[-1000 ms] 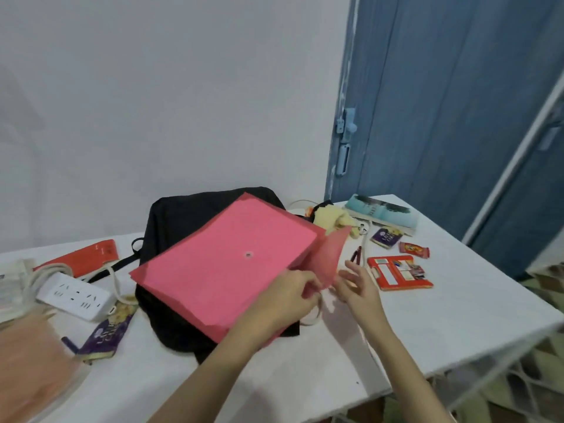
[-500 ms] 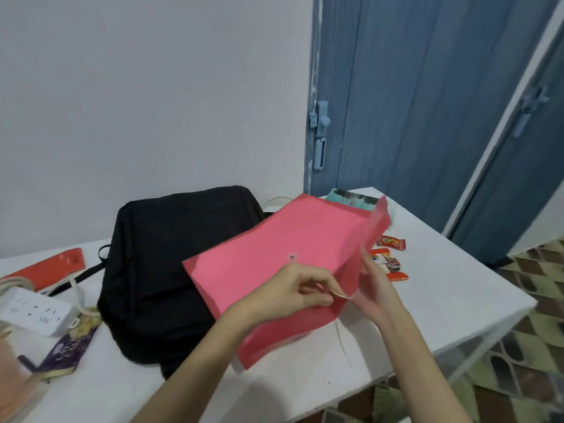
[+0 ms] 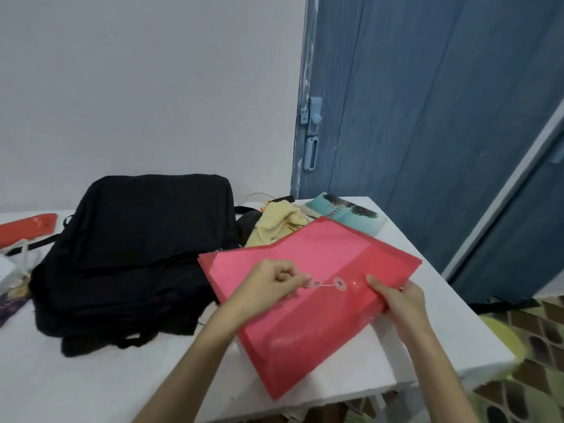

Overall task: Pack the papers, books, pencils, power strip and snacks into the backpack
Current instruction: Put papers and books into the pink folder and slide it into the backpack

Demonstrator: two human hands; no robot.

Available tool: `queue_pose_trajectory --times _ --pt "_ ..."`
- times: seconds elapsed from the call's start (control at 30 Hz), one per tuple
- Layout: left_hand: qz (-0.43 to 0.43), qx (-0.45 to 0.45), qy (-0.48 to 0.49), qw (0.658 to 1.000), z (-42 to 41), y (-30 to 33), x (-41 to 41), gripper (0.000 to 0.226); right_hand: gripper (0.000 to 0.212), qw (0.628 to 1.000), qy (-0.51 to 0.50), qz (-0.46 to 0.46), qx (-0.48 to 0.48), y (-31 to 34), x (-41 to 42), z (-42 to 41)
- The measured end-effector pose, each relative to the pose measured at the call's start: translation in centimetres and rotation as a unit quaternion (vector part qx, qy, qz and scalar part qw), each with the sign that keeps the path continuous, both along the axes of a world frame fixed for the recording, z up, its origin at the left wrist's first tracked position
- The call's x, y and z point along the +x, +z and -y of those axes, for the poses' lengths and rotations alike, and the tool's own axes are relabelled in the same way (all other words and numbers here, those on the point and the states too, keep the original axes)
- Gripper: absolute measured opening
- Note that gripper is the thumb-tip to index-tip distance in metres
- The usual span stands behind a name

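A translucent red folder [image 3: 320, 303] is gripped; beyond the grip, a black backpack [image 3: 134, 248], yellow cloth [image 3: 276, 222], teal book [image 3: 348, 213].

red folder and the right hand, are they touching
Touching: the head view shows the right hand gripping the red folder at its edge, thumb on top.

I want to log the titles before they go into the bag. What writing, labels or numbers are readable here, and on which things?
None can be read.
Teal book: a line of print on the cover, too blurred to read.
Purple packet at the left edge: a pattern, no legible letters.
Red folder, black backpack, red case: no print visible.
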State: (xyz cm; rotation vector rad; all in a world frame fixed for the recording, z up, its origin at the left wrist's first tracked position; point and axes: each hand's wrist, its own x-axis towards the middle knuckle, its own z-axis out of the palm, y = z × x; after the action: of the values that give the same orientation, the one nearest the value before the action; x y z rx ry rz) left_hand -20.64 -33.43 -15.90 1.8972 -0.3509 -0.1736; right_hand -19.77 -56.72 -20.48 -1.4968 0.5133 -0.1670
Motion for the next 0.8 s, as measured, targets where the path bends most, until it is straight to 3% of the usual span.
queue_pose_trajectory --times 0.13,0.2,0.3,0.37,0.43,0.5,0.57,0.7,0.8 --pt "-0.145 -0.211 0.042 0.966 2.0 -1.3 -0.3 0.004 0.07 0.99 -0.009 -0.009 -0.138 -1.5 0.5 1.2" --pt "-0.166 -0.231 0.088 0.955 2.6 -1.9 -0.2 0.005 0.09 0.972 -0.026 0.006 -0.233 -1.7 0.6 1.1" --pt "-0.105 -0.106 0.146 0.978 2.7 -2.5 0.4 0.003 0.124 0.914 -0.023 -0.063 -0.4 -1.9 0.5 0.6" --pt "-0.054 0.01 0.14 0.989 2.3 -2.0 0.7 0.003 0.129 0.885 -0.017 -0.048 -0.463 -2.1 0.5 0.4" --pt "-0.039 0.058 0.115 0.991 2.1 -1.1 0.9 0.008 0.113 0.883 0.015 0.042 -0.467 -2.4 0.5 0.1" --pt "-0.03 0.06 0.11 0.992 2.1 0.1 1.0 0.01 0.075 0.898 0.11 0.18 -0.387 -2.6 -0.1 -0.6" --pt "-0.023 0.052 0.113 0.992 2.2 0.9 1.4 0.01 0.05 0.877 0.209 0.237 -0.362 -3.2 -0.8 -1.7" --pt "0.026 0.16 0.129 0.978 1.5 1.7 2.6 0.005 0.098 0.832 0.307 0.176 -0.428 -5.4 0.3 -2.3" --pt "0.039 0.327 0.219 0.918 0.7 0.7 3.6 0.003 0.101 0.802 0.318 0.185 -0.471 -6.2 0.8 -2.7"
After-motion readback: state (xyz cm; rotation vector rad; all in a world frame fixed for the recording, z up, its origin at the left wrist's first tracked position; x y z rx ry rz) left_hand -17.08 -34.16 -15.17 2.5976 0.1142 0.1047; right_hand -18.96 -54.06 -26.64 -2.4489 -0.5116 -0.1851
